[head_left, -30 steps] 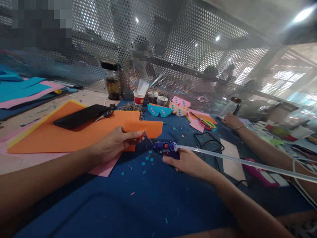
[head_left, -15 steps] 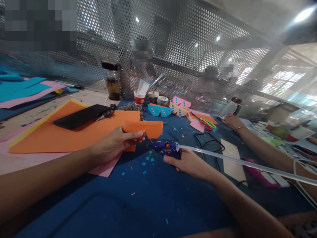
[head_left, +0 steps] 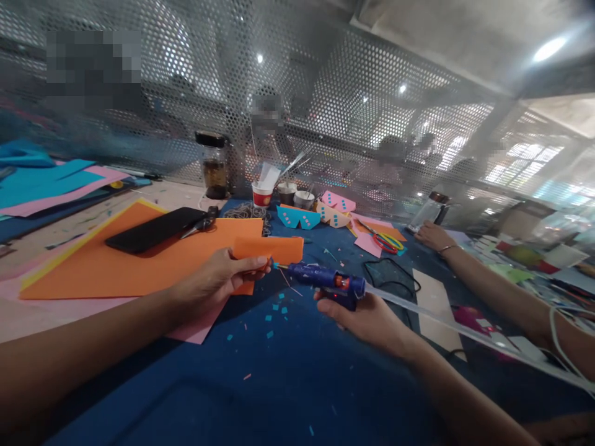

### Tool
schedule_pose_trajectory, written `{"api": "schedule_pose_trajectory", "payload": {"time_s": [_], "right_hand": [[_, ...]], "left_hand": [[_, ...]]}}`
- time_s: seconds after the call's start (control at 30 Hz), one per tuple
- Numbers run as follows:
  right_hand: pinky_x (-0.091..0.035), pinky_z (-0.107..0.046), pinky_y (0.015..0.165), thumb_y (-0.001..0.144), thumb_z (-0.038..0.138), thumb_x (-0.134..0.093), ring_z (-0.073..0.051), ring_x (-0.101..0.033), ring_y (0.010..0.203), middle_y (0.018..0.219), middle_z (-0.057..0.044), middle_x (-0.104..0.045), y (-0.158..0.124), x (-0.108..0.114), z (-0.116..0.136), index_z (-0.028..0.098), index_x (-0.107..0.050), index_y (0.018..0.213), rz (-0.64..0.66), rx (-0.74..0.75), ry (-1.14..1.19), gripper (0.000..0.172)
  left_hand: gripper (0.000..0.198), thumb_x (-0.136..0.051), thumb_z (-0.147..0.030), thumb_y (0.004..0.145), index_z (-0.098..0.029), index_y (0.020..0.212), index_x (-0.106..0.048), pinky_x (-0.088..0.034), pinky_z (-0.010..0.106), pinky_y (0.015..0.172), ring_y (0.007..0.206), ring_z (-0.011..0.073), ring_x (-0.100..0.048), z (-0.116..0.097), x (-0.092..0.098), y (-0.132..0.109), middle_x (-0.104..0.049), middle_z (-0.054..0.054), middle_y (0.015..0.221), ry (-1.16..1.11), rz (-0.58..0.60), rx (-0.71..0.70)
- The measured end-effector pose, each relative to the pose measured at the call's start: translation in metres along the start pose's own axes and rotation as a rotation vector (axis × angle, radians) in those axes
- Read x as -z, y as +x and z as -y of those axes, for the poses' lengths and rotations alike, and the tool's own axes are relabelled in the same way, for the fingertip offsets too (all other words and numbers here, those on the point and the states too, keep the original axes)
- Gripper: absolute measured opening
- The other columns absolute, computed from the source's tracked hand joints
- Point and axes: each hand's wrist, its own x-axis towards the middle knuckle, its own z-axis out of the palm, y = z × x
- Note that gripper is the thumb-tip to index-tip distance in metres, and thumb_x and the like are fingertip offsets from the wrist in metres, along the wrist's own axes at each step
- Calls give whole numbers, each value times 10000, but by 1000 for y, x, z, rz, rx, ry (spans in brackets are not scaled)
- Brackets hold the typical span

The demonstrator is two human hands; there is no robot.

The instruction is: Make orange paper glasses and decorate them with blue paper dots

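Observation:
Between the thumb and fingers of my left hand [head_left: 223,272] is a folded piece of orange paper [head_left: 279,249], held above the blue table [head_left: 260,384]. My right hand [head_left: 367,319] is closed around the handle of a blue glue gun [head_left: 320,277]. Its nozzle points left and is close beside the left fingertips at the paper; whether they touch I cannot tell. A long clear glue stick [head_left: 418,308] sticks out of the gun's back end. Small blue paper squares [head_left: 269,317] lie scattered below the nozzle.
Orange sheets [head_left: 97,272] bear a black phone [head_left: 149,230]. Behind stand folded blue [head_left: 297,217], peach and pink paper pieces, cups [head_left: 261,196] and a jar [head_left: 214,170]. Scissors [head_left: 388,243] and a black cord [head_left: 385,277] lie right. Another person's hand [head_left: 434,236] is by a bottle [head_left: 430,210].
The glue gun in my right hand has turned and shifted slightly right and down, its nozzle now up by the left fingertips. My left hand still holds the orange paper.

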Motion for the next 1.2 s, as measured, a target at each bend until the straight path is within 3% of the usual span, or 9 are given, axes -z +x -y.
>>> {"api": "schedule_pose_trajectory", "payload": {"time_s": [0.13,0.27,0.57,0.7,0.83,1.0,1.2], "right_hand": [[-448,-242,562,948,539,-754,-141,-537,658,778,4,-632,1,-3,2,209,-735,1001,-131,111,-93,335],[-370,-232,536,961,458,-742,-114,-458,596,750,33,-601,0,-4,9,212,-676,1006,-144,177,-190,258],[-419,-239,640,990,418,-723,-135,-576,641,805,4,-688,3,-7,0,202,-668,1095,-187,332,-397,247],[-425,-239,629,993,443,-712,-143,-590,623,793,-3,-698,7,-8,-7,207,-666,1083,-208,388,-404,257],[-440,-242,635,974,431,-727,-156,-612,628,792,-6,-710,9,-7,-10,219,-671,1094,-207,384,-430,250],[-467,-248,681,961,351,-726,-167,-645,681,853,-21,-736,8,-6,-11,226,-669,1125,-182,382,-443,214],[-461,-242,694,900,197,-708,-171,-662,722,895,-18,-742,6,-3,-10,227,-651,1158,-137,384,-452,265]], "left_hand": [[295,-1027,-360,714,-213,919,-873,-587,330,841,859,203,-740,1,1,-2,-834,76,913,21,14,-10],[275,-1026,-367,715,-238,909,-880,-588,326,834,850,201,-740,0,1,-2,-841,66,922,29,26,-7],[255,-1003,-372,750,-240,932,-881,-570,306,861,879,193,-726,-3,-1,-8,-834,61,954,60,33,9],[280,-963,-402,795,-228,991,-864,-576,362,905,983,246,-742,-6,-4,-13,-836,89,1046,100,36,29],[310,-964,-405,787,-214,1008,-857,-572,380,948,1023,252,-742,-7,-6,-14,-836,99,1096,111,42,46],[318,-1004,-404,720,-220,929,-851,-588,385,907,938,250,-745,-6,-4,-9,-837,81,977,100,28,46],[325,-970,-404,779,-217,1017,-852,-585,366,933,1019,249,-743,-8,-6,-13,-838,89,1075,115,30,67]]}}
